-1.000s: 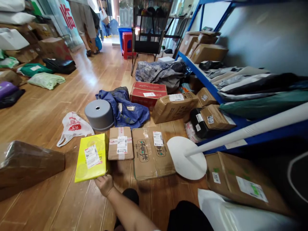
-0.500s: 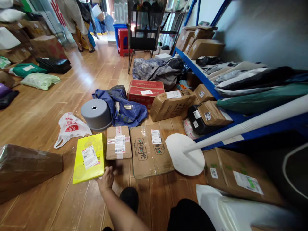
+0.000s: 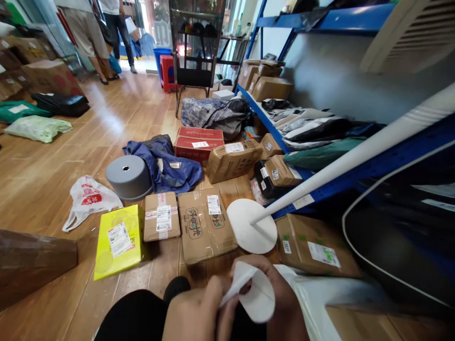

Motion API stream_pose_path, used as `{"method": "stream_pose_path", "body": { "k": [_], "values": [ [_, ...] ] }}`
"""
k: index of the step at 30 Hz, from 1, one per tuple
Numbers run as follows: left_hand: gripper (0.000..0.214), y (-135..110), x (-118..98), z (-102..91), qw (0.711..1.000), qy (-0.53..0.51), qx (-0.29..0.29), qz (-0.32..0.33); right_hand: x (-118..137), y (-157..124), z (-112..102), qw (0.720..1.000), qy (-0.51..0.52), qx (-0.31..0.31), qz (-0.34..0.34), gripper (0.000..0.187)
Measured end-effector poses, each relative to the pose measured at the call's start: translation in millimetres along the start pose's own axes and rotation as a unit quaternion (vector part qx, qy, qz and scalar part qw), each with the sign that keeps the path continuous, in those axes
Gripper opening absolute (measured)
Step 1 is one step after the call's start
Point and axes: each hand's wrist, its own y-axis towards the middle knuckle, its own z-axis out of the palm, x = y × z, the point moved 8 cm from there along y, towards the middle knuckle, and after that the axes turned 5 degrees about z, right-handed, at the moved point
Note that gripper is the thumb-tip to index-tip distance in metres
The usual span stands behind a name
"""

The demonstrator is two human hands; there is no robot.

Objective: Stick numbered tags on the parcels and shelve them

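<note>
Low in front of me, my right hand (image 3: 282,291) is wrapped round a roll of white paper (image 3: 261,303), which looks like a label roll. My left hand (image 3: 199,305) pinches the loose strip at the roll's near-left side, its fingers slightly blurred. Beyond my hands, a flat brown carton (image 3: 209,241) with dark printing lies on the wooden floor. Left of it are a smaller taped carton (image 3: 152,229) and a yellow box (image 3: 106,258), both bearing white shipping labels. Neither hand touches these boxes.
A white pole with a round base (image 3: 245,241) leans right beside the blue shelf (image 3: 265,118). Behind the boxes lie a grey round stool (image 3: 133,180), blue sack (image 3: 181,177) and red box (image 3: 209,137). A large carton (image 3: 39,258) stands left. Two people stand far back.
My left hand has let go of the yellow box, which now rests on the floor. Both hands now hold the white paper roll. My view has turned slightly right.
</note>
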Motion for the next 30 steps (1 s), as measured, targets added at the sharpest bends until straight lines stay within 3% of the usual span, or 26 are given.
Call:
{"method": "stream_pose_path", "body": {
  "k": [4, 6, 11, 15, 20, 25, 30],
  "values": [
    [0.025, 23, -19, 5.8, 0.998, 0.006, 0.053, 0.015, 6, -9, 1, 0.995, 0.079, -0.045, 0.031, 0.050],
    [0.028, 28, -23, 11.6, 0.996, -0.044, 0.072, 0.015, 8, -5, -2, 0.994, 0.073, -0.084, 0.014, 0.032],
    [0.034, 33, -1, 19.5, 0.988, -0.132, 0.053, -0.055, 10, -5, -8, 0.985, 0.019, -0.172, -0.025, 0.021],
    [0.039, 35, 15, 23.2, 0.983, -0.150, 0.057, -0.084, 15, -10, -4, 0.984, -0.007, -0.174, -0.023, 0.021],
    [0.045, 38, 12, 26.8, 0.971, -0.211, 0.083, -0.080, 33, -13, 4, 0.987, -0.029, -0.140, -0.071, 0.016],
    [0.045, 37, 6, 27.6, 0.975, -0.196, 0.084, -0.066, 30, -17, 1, 0.985, -0.005, -0.162, -0.057, 0.016],
    [0.044, 39, 14, 33.6, 0.966, -0.227, 0.086, -0.084, 26, -21, -4, 0.980, 0.013, -0.190, -0.064, 0.017]
  ]
}}
